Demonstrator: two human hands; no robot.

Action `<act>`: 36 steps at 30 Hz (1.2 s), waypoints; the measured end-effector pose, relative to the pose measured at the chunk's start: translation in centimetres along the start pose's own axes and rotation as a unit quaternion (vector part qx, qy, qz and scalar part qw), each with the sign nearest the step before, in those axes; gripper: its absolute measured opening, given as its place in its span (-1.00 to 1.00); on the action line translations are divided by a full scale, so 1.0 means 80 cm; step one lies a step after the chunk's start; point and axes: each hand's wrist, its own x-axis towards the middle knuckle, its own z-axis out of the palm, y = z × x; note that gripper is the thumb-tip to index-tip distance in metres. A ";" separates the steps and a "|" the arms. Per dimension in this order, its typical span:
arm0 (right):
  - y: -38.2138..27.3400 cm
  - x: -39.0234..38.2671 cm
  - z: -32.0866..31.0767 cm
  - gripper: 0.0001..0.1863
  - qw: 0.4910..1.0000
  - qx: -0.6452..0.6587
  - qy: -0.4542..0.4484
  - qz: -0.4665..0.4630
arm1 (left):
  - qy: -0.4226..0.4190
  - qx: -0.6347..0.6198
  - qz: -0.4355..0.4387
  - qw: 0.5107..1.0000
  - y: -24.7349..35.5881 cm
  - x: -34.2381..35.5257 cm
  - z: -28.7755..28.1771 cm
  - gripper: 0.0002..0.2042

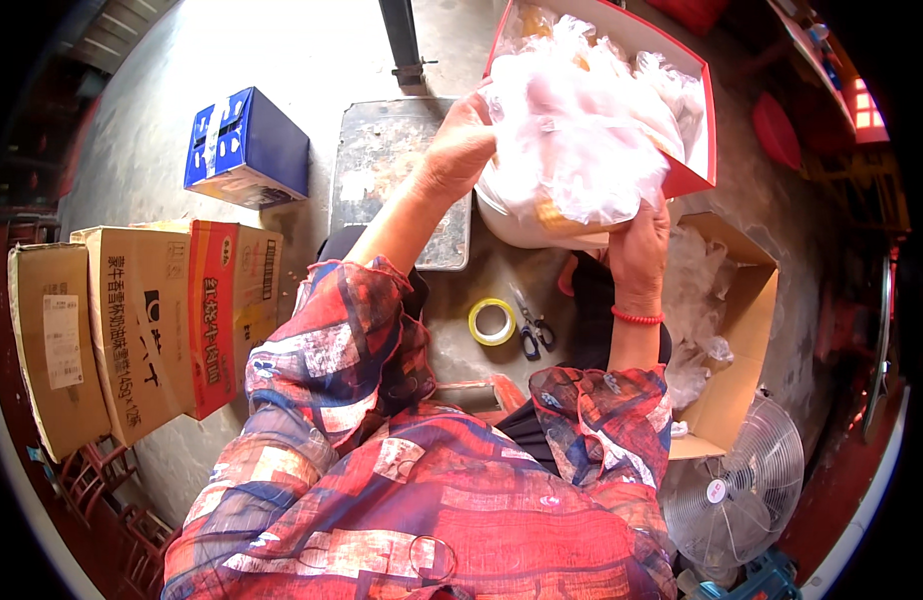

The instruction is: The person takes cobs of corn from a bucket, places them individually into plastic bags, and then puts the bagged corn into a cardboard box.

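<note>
Both hands hold a bulky, whitish bundle of clear plastic bags [572, 150] out in front of me. My left hand [462, 140] grips its left edge; its fingertips are partly hidden by the plastic. At the lower right corner, my right hand [642, 250], with a red bead bracelet at the wrist, is closed on the bundle. Behind it stands an open red box [704, 130] with a white inside, holding more plastic-wrapped pieces, some yellowish. Beneath the bundle a rounded white container [504, 215] partly shows. Glare washes out what the bags contain.
A roll of yellow tape [478, 322] and dark-handled scissors [534, 330] lie on the floor. To the right are an open cardboard box [750, 300] of plastic bags and a fan [742, 495]. Several cartons [142, 330], a blue box [247, 150] and a worn board [372, 135] are leftward.
</note>
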 end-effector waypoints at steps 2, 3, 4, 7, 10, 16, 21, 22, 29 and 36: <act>-0.003 -0.005 -0.005 -0.68 0.994 0.089 -0.055 -0.044 | -0.014 0.069 -0.072 0.995 0.005 -0.002 -0.014 -0.55; -0.003 -0.003 -0.003 -0.67 0.999 0.011 0.013 -0.038 | -0.029 0.138 -0.127 0.982 0.010 -0.005 -0.014 -0.55; -0.005 -0.003 0.000 -0.67 0.994 0.104 -0.001 0.013 | -0.032 0.124 -0.193 0.973 0.008 -0.012 -0.013 -0.51; 0.013 -0.001 -0.011 -0.66 0.976 0.197 -0.054 0.080 | -0.071 0.123 -0.392 0.909 -0.007 -0.037 0.000 -0.37; 0.030 -0.004 -0.001 -0.66 0.987 0.117 -0.078 0.080 | -0.102 -0.069 -0.412 0.903 -0.026 -0.062 -0.009 -0.46; -0.002 -0.005 0.035 -0.67 0.990 -0.030 -0.140 -0.008 | -0.041 0.151 -0.352 0.923 -0.011 -0.056 -0.038 -0.45; -0.012 -0.013 0.024 -0.58 0.997 -0.028 -0.066 -0.030 | 0.048 0.362 -0.310 0.878 0.024 -0.065 -0.048 -0.26; -0.012 -0.014 0.028 -0.61 0.997 0.019 -0.065 -0.031 | 0.057 0.281 -0.305 0.908 0.017 -0.067 -0.070 -0.20; -0.023 0.003 -0.004 -0.88 0.959 0.174 -0.220 -0.036 | 0.141 0.119 -0.253 0.950 0.057 -0.082 -0.092 -0.38; -0.051 0.010 -0.009 -0.54 0.955 0.027 -0.294 0.020 | 0.227 0.412 -0.066 0.880 0.075 -0.086 -0.118 -0.28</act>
